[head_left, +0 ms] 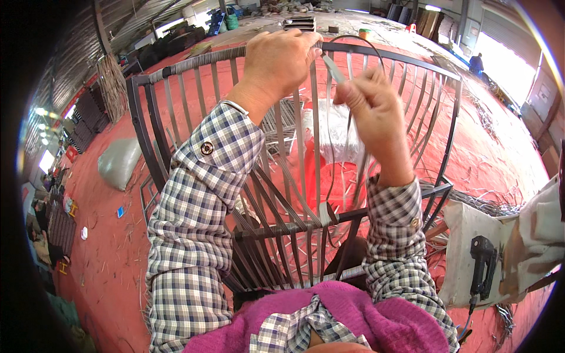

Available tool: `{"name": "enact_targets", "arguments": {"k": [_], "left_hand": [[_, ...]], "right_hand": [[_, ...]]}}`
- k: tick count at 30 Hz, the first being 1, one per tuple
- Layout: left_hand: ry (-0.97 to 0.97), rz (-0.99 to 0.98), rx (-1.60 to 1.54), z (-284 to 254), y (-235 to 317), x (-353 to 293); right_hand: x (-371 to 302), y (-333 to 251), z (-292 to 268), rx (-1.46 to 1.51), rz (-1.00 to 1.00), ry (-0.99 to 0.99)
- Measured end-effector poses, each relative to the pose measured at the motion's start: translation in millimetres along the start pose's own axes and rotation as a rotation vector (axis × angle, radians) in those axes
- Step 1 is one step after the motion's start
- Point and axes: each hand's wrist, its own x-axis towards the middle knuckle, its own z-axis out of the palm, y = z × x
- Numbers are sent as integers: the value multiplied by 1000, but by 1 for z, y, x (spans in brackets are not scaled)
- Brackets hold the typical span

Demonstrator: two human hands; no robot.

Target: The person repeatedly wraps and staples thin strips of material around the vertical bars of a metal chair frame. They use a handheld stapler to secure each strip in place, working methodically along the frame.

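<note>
A dark metal seat frame (425, 67) stands before me, strung with grey-brown flat plastic strips from its top rail down to the seat bar. The left part of that rail is wrapped in the same strip (200, 59). My left hand (281, 60) is closed over the rail, its thumb beside the wrapping's end. Just to its right, my right hand (372, 106) is closed on a short flat pale-grey tool (333, 68), blade-like, its tip close to the rail. A loose dark strip (360, 39) loops over the rail near this hand. Fingers partly hide the tool.
On a cloth-covered stand (458, 253) at the right lies a black air stapler (482, 267) with a hose. Strip bundles (479, 203) lie on the red floor covering (106, 253). A filled sack (119, 163) sits left. Another person (476, 63) stands far right.
</note>
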Motion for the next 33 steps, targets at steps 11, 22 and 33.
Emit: {"name": "enact_targets", "arguments": {"k": [11,22,33], "left_hand": [[-1,-8,20,-4,7,0],[146,-58,-33,-9,14,3],[37,-148,-75,4,-10,-11]], "right_hand": [[32,-23,3,590,114,42],[140,28,17,-149,97,-227],[-200,91,-223,122,823,355]]}}
